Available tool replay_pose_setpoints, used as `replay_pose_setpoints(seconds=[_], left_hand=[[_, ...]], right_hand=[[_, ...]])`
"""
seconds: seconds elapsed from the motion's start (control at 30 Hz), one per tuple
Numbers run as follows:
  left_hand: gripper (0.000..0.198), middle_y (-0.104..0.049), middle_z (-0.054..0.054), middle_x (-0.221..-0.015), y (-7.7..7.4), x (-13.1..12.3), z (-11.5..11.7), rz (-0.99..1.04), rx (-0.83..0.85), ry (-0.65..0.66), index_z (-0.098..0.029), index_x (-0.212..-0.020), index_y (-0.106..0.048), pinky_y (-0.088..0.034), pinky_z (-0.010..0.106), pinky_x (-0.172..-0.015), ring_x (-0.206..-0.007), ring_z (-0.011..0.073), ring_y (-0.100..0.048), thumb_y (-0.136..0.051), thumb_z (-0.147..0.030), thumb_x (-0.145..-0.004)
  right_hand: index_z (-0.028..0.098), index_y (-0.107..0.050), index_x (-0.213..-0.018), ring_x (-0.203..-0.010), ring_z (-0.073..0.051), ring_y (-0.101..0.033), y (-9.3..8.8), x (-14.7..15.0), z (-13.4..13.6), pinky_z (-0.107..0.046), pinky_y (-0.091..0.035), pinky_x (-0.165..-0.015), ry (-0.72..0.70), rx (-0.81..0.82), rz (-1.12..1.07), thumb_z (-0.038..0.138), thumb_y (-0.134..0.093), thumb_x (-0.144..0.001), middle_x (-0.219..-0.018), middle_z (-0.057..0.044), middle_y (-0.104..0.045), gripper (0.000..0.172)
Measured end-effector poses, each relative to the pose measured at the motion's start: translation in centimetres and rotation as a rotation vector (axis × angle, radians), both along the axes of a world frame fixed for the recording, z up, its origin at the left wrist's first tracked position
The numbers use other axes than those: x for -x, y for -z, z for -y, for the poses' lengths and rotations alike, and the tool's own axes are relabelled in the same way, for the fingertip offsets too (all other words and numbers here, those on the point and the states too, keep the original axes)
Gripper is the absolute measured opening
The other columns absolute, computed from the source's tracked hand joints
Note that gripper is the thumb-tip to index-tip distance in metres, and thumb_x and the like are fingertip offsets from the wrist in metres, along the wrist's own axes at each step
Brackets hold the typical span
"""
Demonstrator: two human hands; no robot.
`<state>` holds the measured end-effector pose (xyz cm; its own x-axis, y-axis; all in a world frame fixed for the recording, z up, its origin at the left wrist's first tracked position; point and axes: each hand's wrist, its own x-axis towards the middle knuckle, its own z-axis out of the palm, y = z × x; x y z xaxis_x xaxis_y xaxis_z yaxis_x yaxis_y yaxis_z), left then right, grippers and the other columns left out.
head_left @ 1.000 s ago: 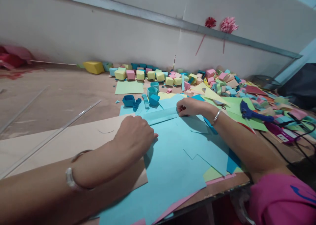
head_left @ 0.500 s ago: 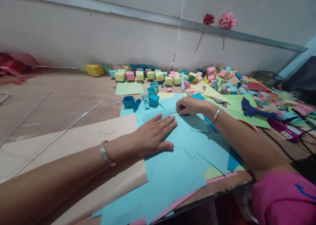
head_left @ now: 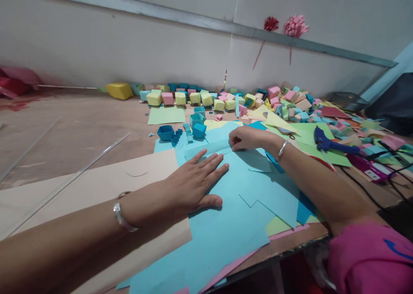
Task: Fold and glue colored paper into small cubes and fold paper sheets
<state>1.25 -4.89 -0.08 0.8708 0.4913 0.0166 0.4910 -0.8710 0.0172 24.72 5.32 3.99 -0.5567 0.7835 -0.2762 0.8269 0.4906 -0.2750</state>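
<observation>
My left hand [head_left: 198, 182] lies flat, fingers spread, on a light blue paper sheet [head_left: 226, 229]. Just beyond its fingertips is a narrow light blue paper strip [head_left: 208, 149], apparently folded or raised along its length. My right hand [head_left: 243, 139] has its fingers pinched together at the strip's right end; the fingertips are partly hidden. Small open paper boxes in dark blue [head_left: 165, 132] and light blue [head_left: 196, 119] stand beyond the hands, beside a dark blue block-shaped piece [head_left: 199, 131] and notched paper scraps [head_left: 176, 137].
Many small coloured paper boxes [head_left: 195, 98] line the wall. A blue glue gun [head_left: 334, 143] rests at right near a magenta power strip [head_left: 371, 167] with black cables. A clear ruler-like strip [head_left: 93, 165] crosses beige paper [head_left: 155, 169] at left. The table's front edge [head_left: 274, 255] is close.
My left hand has slid slightly back and downward, away from the paper strip, still flat. The right hand keeps its pinch at nearly the same place.
</observation>
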Motion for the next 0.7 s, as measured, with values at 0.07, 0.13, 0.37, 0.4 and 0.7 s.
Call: replay_pose_setpoints(seconds=[0.07,0.13,0.37,0.4,0.7], left_hand=[[0.088,-0.024,0.022,-0.155,0.0,0.0,0.0,0.005,-0.012,0.025,-0.013,-0.151,-0.026,-0.005,0.053,-0.119,-0.146,0.0322,-0.019,-0.027,-0.074,-0.087],[0.087,-0.021,0.021,-0.156,0.0,0.1,0.1,0.013,-0.013,0.034,-0.014,-0.151,-0.026,-0.006,0.053,-0.119,-0.146,0.0321,-0.018,-0.029,-0.073,-0.087],[0.086,-0.012,0.019,-0.158,0.4,0.4,0.4,0.036,0.028,0.025,-0.014,-0.152,-0.021,-0.011,0.049,-0.12,-0.148,0.0308,-0.012,-0.031,-0.071,-0.088],[0.086,-0.013,0.019,-0.158,0.4,0.4,0.3,0.035,0.033,0.026,-0.014,-0.152,-0.023,-0.012,0.049,-0.119,-0.147,0.0314,-0.013,-0.031,-0.071,-0.088],[0.09,-0.031,0.026,-0.152,-1.1,-0.5,1.3,-0.006,0.003,-0.019,-0.021,-0.148,-0.033,-0.018,0.065,-0.108,-0.139,0.0437,-0.031,-0.033,-0.079,-0.08]], right_hand=[[0.018,-0.063,-0.076,-0.06,-0.011,-0.055,0.0,0.0,0.0,-0.022,-0.037,-0.055,0.001,0.005,-0.002,0.02,-0.065,-0.077,-0.066,0.001,-0.063,0.004],[0.018,-0.063,-0.076,-0.06,-0.011,-0.055,0.1,0.0,0.0,-0.021,-0.038,-0.055,0.003,0.004,-0.006,0.021,-0.065,-0.077,-0.065,0.001,-0.063,0.004],[0.019,-0.064,-0.076,-0.061,-0.011,-0.055,0.3,-0.1,-0.2,-0.022,-0.038,-0.056,0.001,0.0,-0.007,0.021,-0.065,-0.077,-0.067,0.0,-0.064,0.003],[0.019,-0.064,-0.076,-0.062,-0.012,-0.055,0.3,-0.2,-0.2,-0.023,-0.038,-0.056,0.0,-0.002,-0.007,0.022,-0.065,-0.077,-0.068,0.0,-0.064,0.003],[0.019,-0.063,-0.076,-0.065,-0.012,-0.056,0.1,-0.1,-0.1,-0.023,-0.039,-0.058,-0.003,-0.007,-0.002,0.021,-0.066,-0.077,-0.069,0.0,-0.065,0.003]])
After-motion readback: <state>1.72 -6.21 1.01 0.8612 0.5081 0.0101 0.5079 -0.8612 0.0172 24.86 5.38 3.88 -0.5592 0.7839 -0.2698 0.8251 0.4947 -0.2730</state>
